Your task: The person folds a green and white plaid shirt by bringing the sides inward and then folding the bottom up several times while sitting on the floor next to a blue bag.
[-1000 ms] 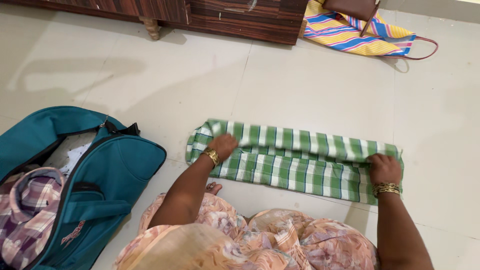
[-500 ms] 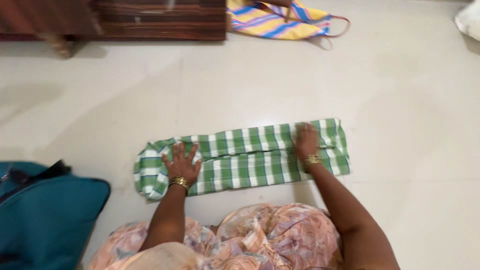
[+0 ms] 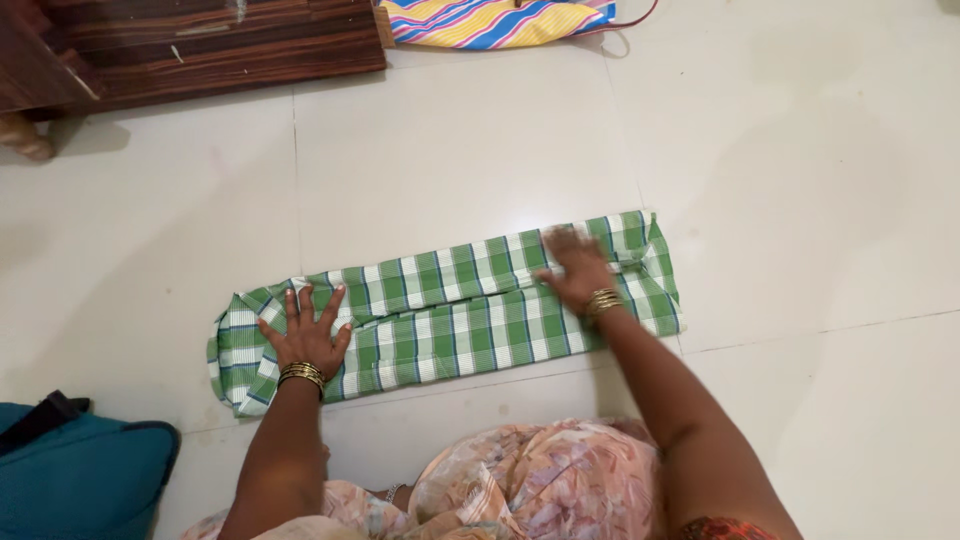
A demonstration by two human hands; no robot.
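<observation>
Teal bag [image 3: 80,470] at lower left, apart from the work; left hand [image 3: 305,335] flat, fingers spread wide, pressing the left end of the green checked cloth [image 3: 450,305]; cloth folded into a long band on the tiled floor [image 3: 800,200], long axis left-right, right end tilted farther away; right hand [image 3: 578,268] open, palm down near the right end, gripping nothing; both hands equally on it.

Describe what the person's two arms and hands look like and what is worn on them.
Both forearms are bare, with no sleeves reaching them. The left hand has a stack of gold bangles at the wrist; the right hand has similar gold bangles at its wrist. A patterned red and dark sleeve edge shows at the right upper arm. Rings cannot be made out.
</observation>
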